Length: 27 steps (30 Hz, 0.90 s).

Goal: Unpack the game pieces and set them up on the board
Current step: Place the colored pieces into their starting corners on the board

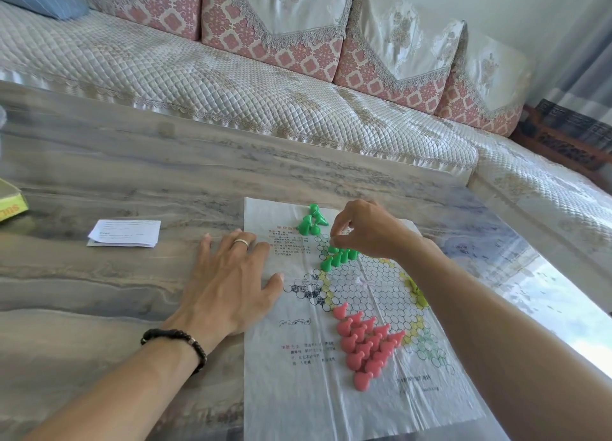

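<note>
Head view, board: The thin white paper game board with printed circles (364, 285) lies flat on the grey marble-look table (132, 175).
Head view, left hand: Your left hand (231, 275) lies flat with straight fingers. It presses the board's left edge and grips nothing.
Head view, right hand: Your right hand (364, 232) has curled fingers, with the tips pinched together over the green row. Something small and green seems to be in the pinch, but I cannot tell for sure.
Head view, green pieces on the board: A few small green plastic pawns (337, 257) stand on circles at the far point of the star.
Head view, green pile: More loose green pawns (311, 222) lie in a heap at the board's far edge, just beside your right hand.
Head view, pink pieces: The pink plastic pawns (364, 344) fill a full triangle near you.
Head view, other things: A folded white paper sheet (124, 232) and a yellow box corner (10, 202) sit to the left.
Step now: I think you are filling the green triangle.
Next move: Set each green pawn upright on its own empty circle. Go gently, so you do not knock the ones standing there.
</note>
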Each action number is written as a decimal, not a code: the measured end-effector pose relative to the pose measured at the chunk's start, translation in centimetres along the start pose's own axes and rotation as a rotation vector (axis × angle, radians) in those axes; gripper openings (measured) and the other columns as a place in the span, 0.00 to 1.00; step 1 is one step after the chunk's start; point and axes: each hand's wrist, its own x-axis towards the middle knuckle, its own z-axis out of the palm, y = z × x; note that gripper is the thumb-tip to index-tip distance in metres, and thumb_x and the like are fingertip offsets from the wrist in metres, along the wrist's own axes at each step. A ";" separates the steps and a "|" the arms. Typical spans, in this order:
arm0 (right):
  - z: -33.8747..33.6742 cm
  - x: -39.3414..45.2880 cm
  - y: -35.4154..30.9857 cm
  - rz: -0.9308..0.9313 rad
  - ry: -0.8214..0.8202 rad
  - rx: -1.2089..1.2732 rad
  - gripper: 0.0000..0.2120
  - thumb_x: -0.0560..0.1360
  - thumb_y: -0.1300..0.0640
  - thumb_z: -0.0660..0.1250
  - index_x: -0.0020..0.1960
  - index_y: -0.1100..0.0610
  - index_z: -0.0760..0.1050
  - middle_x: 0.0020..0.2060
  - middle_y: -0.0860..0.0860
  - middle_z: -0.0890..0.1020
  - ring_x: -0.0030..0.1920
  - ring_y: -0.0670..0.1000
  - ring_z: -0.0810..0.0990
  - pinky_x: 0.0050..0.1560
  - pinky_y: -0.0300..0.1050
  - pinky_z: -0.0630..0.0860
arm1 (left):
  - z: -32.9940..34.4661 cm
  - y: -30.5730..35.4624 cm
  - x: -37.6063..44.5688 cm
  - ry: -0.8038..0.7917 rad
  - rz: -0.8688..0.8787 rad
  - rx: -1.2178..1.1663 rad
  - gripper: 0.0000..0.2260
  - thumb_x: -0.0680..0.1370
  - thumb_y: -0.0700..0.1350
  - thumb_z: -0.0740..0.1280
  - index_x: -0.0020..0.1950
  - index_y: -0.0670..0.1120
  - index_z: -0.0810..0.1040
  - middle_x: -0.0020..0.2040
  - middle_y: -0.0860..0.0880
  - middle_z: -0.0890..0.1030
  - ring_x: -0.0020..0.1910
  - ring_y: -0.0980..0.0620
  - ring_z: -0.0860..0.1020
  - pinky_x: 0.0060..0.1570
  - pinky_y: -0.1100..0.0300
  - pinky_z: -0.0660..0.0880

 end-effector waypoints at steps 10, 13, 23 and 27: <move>0.4 -0.3 0.2 -0.008 0.025 -0.013 0.04 0.72 0.54 0.73 0.46 0.53 0.84 0.35 0.35 0.71 0.37 0.33 0.70 0.35 0.28 0.60 | 0.0 0.0 0.0 -0.005 -0.001 -0.005 0.25 0.76 0.64 0.51 0.69 0.53 0.66 0.73 0.49 0.65 0.75 0.50 0.55 0.72 0.43 0.50; 0.5 -0.3 0.4 -0.008 0.015 -0.007 0.05 0.72 0.52 0.73 0.46 0.52 0.84 0.36 0.36 0.72 0.38 0.35 0.71 0.36 0.29 0.61 | 0.0 0.1 0.1 -0.004 -0.003 -0.006 0.25 0.76 0.63 0.52 0.69 0.53 0.67 0.73 0.49 0.65 0.75 0.50 0.55 0.72 0.43 0.49; 0.2 0.1 0.2 0.002 0.017 0.054 0.04 0.73 0.53 0.72 0.45 0.53 0.84 0.36 0.35 0.74 0.38 0.34 0.73 0.35 0.28 0.63 | 0.0 0.1 0.1 0.003 0.004 0.005 0.25 0.76 0.64 0.52 0.68 0.53 0.67 0.73 0.49 0.66 0.75 0.50 0.57 0.71 0.42 0.51; 0.3 0.3 -0.1 -0.009 -0.023 0.017 0.03 0.73 0.56 0.72 0.46 0.54 0.84 0.35 0.36 0.71 0.37 0.35 0.71 0.33 0.27 0.61 | 0.1 0.0 0.1 0.008 0.002 0.003 0.25 0.76 0.63 0.53 0.68 0.53 0.68 0.72 0.49 0.67 0.75 0.49 0.58 0.71 0.43 0.51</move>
